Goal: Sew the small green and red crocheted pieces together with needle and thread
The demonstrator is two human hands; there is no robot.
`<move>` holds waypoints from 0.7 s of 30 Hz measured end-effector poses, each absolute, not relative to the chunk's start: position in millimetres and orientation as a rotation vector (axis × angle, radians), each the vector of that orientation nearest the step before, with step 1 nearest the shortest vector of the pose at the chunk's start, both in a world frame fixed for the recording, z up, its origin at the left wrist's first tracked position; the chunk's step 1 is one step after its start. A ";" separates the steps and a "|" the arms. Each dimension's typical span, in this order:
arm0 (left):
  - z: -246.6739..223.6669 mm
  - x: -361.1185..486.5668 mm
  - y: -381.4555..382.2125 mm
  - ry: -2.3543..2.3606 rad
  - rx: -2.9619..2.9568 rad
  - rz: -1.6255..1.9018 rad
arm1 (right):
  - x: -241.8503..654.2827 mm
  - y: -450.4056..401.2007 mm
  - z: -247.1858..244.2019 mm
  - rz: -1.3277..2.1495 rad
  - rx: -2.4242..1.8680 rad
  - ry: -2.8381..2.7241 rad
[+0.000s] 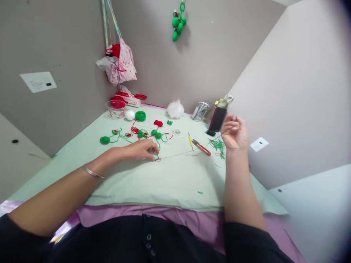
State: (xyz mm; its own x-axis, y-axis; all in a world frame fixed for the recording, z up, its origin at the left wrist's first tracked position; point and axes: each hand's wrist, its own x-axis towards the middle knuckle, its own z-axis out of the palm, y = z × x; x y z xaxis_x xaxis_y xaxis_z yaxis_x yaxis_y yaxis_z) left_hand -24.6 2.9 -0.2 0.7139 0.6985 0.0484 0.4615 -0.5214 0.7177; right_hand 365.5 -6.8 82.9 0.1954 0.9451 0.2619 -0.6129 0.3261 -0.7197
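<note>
Low over the table, my left hand [144, 149] pinches a small dark loop of thread [157, 159] between thumb and fingertips. A thin dark thread [178, 155] runs from there to the right, up towards my right hand [235, 133]. That hand is raised off the table, palm turned up, with its fingers curled and pinched together at the thread's far end; any needle in them is too small to make out. Between the hands lie orange-handled thread snips [202, 147] and a yellow-handled tool [191, 141]. Green yarn scraps [218, 146] lie beside my right wrist.
Crocheted green balls [104, 140], a red bow [158, 123] and a green yarn ball [140, 116] lie behind my left hand. White stuffing [175, 109], a clear cup [201, 111] and a phone [218, 119] stand farther back. Walls enclose the table; a bag [124, 64] hangs at left.
</note>
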 end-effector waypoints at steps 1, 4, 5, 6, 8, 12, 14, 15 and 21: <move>0.0 -23.9 2.3 0.875 2.215 0.445 | 366.6 -7.0 81.4 1.157 -0.533 -0.754; 6.6 -28.2 3.6 0.923 2.133 0.577 | 368.5 -7.5 77.3 1.146 -0.557 -0.725; 9.4 -31.8 5.2 0.940 2.068 0.639 | 369.4 -7.5 75.9 1.142 -0.557 -0.709; 11.6 -36.4 7.5 0.943 1.985 0.699 | 370.7 -7.5 74.3 1.135 -0.559 -0.684; 13.5 -47.5 13.1 0.913 1.795 0.754 | 374.8 -7.3 71.2 1.115 -0.582 -0.613; 9.0 -69.9 23.6 0.966 1.348 1.069 | 385.1 -6.7 65.9 1.059 -0.701 -0.519; 7.9 -78.0 26.7 0.928 1.093 1.198 | 388.8 -6.0 64.3 1.043 -0.737 -0.507; 8.6 -81.0 27.7 0.900 0.973 1.256 | 390.0 -5.6 63.7 1.033 -0.744 -0.503; 21.2 -91.0 31.3 0.850 0.485 1.480 | 395.4 -2.0 61.2 0.966 -0.727 -0.436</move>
